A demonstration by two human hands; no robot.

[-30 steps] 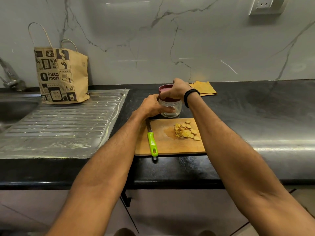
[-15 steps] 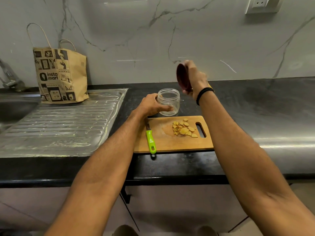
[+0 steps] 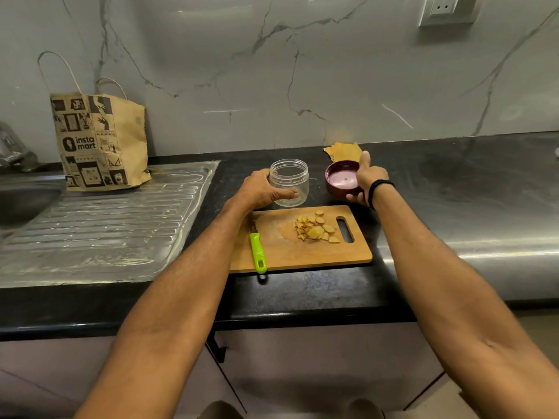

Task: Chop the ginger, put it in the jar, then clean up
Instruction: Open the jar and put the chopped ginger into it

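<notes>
A clear plastic jar (image 3: 289, 182) stands open and empty on the black counter just behind the wooden cutting board (image 3: 302, 252). My left hand (image 3: 262, 190) grips the jar from its left side. My right hand (image 3: 365, 181) holds the maroon lid (image 3: 342, 181), inside up, low over the counter to the right of the jar. A pile of chopped ginger (image 3: 316, 227) lies on the board's right half. A knife with a green handle (image 3: 257, 251) lies along the board's left edge, its blade partly hidden under my left wrist.
A yellow cloth (image 3: 343, 150) lies at the back of the counter behind the lid. A printed paper bag (image 3: 98, 143) stands on the steel drainboard (image 3: 106, 225) at the left, beside the sink (image 3: 21, 198). A wall socket (image 3: 444, 9) sits at the upper right.
My right hand took the lid off the jar, lifted it up to the right, then brought it down beside the jar. My left hand stayed on the jar.
</notes>
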